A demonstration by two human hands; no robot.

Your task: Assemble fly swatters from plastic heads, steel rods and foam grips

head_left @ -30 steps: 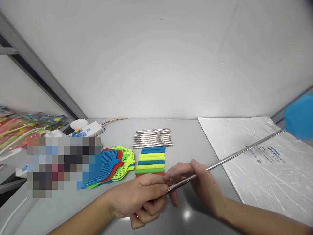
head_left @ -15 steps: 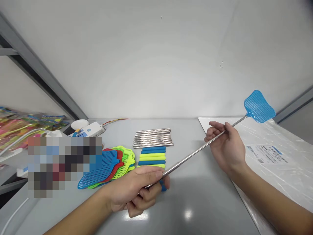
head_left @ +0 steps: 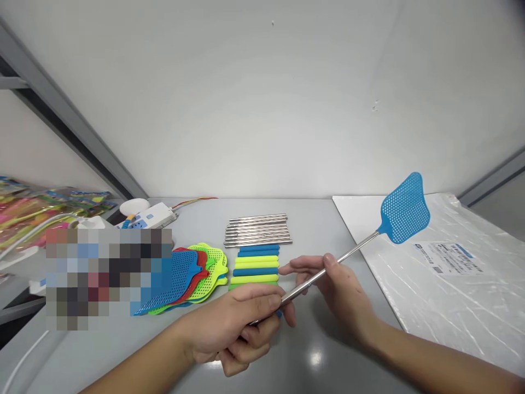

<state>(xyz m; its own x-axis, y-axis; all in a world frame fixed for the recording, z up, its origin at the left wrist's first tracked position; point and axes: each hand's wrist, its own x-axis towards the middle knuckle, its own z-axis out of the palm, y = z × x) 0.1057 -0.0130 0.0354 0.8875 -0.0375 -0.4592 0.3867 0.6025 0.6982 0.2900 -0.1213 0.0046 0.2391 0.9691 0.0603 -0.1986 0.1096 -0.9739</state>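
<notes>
A fly swatter with a blue perforated head [head_left: 406, 208] and a thin telescopic metal rod [head_left: 361, 245] is held slantwise above the table, head up to the right. My left hand [head_left: 241, 325] is closed around the thick lower end of the rod. My right hand [head_left: 338, 290] pinches the rod midway between thumb and fingers. Behind my hands lie a row of blue, yellow and green grip sleeves [head_left: 256, 272] and a row of bare metal rods [head_left: 258, 230]. Left of them is a pile of blue, red and green swatter heads [head_left: 211, 271].
A white packing sheet with a label [head_left: 455, 260] covers the table's right side. At the left are a power strip [head_left: 153, 216], a white rounded object [head_left: 134, 207], bagged colourful items [head_left: 36, 208] and a blurred-out patch. A wall rises behind the table.
My right hand has moved left and down, nearer my left hand. The rod looks shorter, and the blue head has come left and lower and turned its face more towards me.
</notes>
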